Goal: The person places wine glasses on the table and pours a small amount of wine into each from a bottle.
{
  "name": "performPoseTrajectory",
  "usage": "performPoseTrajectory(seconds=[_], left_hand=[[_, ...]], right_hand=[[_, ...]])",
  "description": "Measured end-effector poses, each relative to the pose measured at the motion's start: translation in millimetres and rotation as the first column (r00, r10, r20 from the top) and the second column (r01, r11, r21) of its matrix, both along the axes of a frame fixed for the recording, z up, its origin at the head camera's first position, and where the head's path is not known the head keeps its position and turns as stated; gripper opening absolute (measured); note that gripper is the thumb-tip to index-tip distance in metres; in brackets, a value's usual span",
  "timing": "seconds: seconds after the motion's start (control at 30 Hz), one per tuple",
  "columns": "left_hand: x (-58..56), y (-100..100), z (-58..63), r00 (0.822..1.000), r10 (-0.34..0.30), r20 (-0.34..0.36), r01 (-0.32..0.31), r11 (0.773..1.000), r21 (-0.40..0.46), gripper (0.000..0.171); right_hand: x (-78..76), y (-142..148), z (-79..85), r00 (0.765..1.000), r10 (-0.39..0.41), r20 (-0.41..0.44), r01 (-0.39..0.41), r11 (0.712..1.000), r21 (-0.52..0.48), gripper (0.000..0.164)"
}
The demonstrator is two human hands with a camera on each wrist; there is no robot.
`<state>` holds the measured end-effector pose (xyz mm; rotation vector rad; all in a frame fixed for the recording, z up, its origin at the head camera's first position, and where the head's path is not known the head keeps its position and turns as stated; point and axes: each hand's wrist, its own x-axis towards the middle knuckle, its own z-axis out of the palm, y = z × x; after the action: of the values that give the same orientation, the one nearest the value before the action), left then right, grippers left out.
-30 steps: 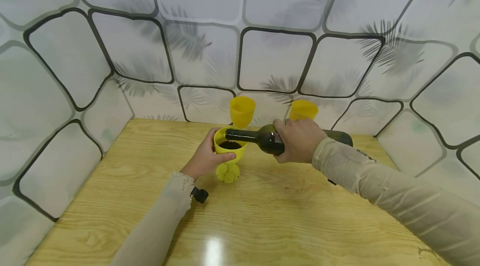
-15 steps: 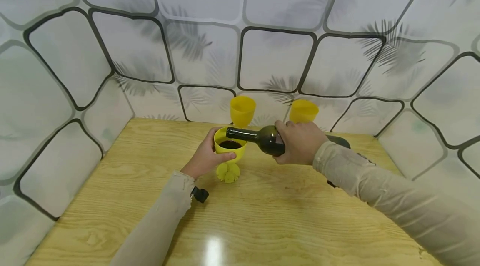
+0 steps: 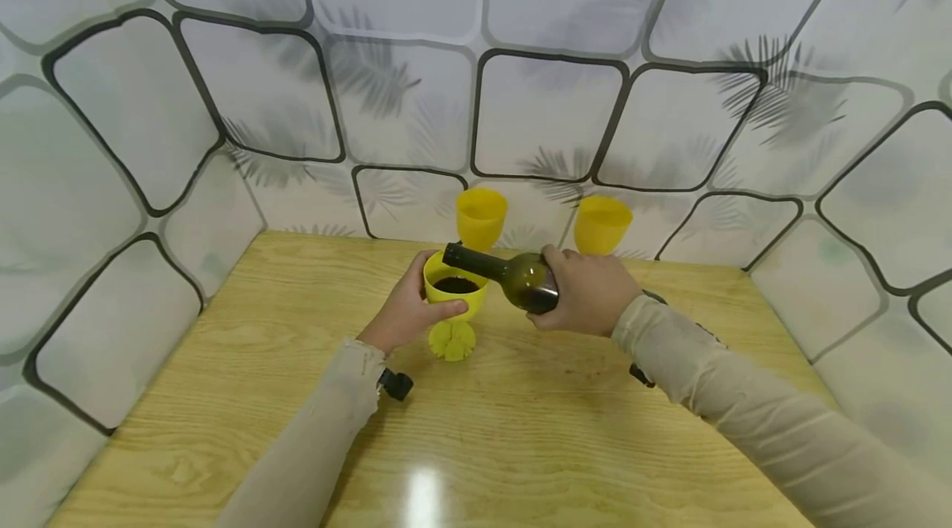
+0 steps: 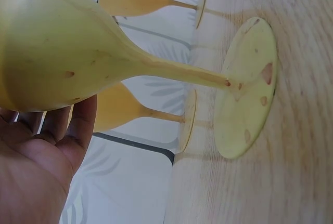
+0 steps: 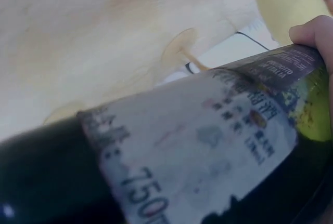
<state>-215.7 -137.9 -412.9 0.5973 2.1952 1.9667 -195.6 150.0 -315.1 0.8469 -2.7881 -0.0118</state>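
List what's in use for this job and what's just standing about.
In use:
green wine bottle, held tilted
front yellow goblet, held
dark liquid inside it

Apparently just standing by:
rear left yellow goblet
rear right yellow goblet

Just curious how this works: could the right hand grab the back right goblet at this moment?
Probably not: the right hand is wrapped round the bottle. The back right goblet looks close behind, so with the bottle put down, it likely could.

Left grip [image 3: 409, 311], right grip [image 3: 587, 290] (curled)
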Motion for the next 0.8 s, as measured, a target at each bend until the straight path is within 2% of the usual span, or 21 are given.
performPoseTrajectory(seconds=[0.23, 0.37, 0.5, 0.67, 0.73, 0.8], left_hand=[[-0.2, -0.5, -0.4, 1.0, 0.002, -0.009, -0.002, 1.0, -0.005, 0.075], [0.4, 0.2, -0.1, 1.0, 0.003, -0.015, -0.003, 1.0, -0.007, 0.076], [0.9, 1.1, 0.0, 1.0, 0.007, -0.005, -0.007, 1.0, -0.007, 0.075], [1.5, 0.8, -0.2, 1.0, 0.02, -0.007, -0.02, 1.0, -0.022, 0.076], [1.3, 0.7, -0.3, 1.0, 0.02, -0.016, -0.02, 1.0, -0.024, 0.076], [1.1, 0.9, -0.2, 1.0, 0.017, -0.022, -0.017, 1.0, -0.021, 0.076]], right_hand=[[4.4, -5.4, -15.1, 0.999, -0.039, 0.027, 0.042, 0.992, -0.12, 0.072], [7.9, 1.8, -22.6, 0.995, -0.061, 0.073, 0.077, 0.967, -0.242, 0.074], [11.4, 15.1, -30.8, 0.993, -0.075, 0.094, 0.106, 0.915, -0.389, 0.077], [14.1, 35.3, -45.1, 0.993, -0.105, 0.047, 0.114, 0.844, -0.524, 0.08], [14.6, 44.2, -51.8, 0.992, -0.121, 0.024, 0.113, 0.81, -0.576, 0.081], [15.9, 52.7, -57.5, 0.991, -0.133, 0.01, 0.109, 0.764, -0.637, 0.081]])
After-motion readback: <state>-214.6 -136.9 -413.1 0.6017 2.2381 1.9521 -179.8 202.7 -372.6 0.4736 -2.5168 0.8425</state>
